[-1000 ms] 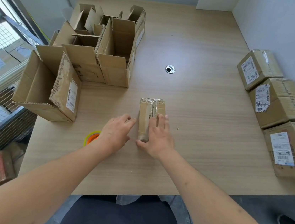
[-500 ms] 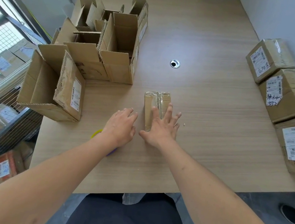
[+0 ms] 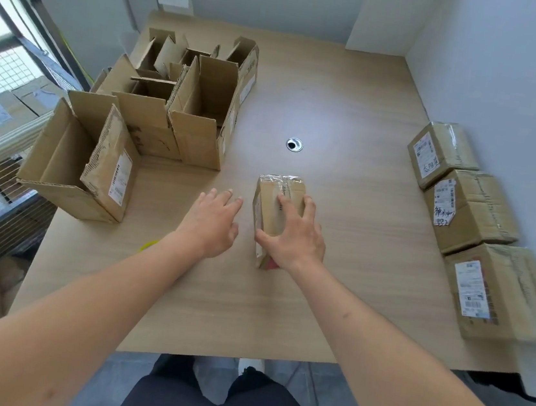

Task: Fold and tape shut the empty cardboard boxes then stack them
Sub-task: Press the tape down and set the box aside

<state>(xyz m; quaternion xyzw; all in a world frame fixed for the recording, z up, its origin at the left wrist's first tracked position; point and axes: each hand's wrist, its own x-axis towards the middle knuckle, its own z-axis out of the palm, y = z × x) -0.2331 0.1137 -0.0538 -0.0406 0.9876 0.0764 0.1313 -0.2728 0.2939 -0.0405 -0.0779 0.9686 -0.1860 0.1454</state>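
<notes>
Both forearms reach out over the wooden table (image 3: 354, 119), palms down. The right hand (image 3: 293, 236) sits on top of the small taped box (image 3: 278, 204) in the middle of the table, fingers draped over its top and thumb hooked round the near left corner, so it's got a proper grip on it. Half a second ago that hand was splayed flat against the box's right side, and now it's wrapped over the top, with the box looking a bit tipped. The left hand (image 3: 212, 221) hovers just beside the box, fingers relaxed and straight, holding nothing. Open empty boxes (image 3: 156, 115) cluster far left; three sealed boxes (image 3: 468, 214) line the right edge.
</notes>
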